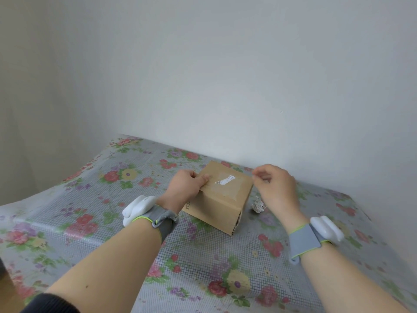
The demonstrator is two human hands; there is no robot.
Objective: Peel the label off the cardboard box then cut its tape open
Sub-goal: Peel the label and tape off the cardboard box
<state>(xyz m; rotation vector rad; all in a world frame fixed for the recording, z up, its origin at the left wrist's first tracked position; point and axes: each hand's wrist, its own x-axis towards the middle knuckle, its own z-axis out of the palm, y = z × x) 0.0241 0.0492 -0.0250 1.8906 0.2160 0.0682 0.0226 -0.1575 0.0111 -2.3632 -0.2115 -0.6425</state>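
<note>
A brown cardboard box [223, 197] stands on the flowered tablecloth, sealed with clear tape across its top. A torn white remnant of the label [225, 180] still sticks to the top face. My left hand [186, 186] grips the box's left top edge, thumb lying on the top. My right hand [276, 188] hovers just right of the box, above the table, with fingertips pinched together; whether a scrap sits between them I cannot tell. A crumpled ball of peeled label paper [258, 206] lies on the cloth beside the box's right side.
The table [203, 267] carries a plastic floral cloth and stands against a plain white wall [225, 86]. Both wrists wear grey bands with white devices. The table's left edge drops away at the lower left.
</note>
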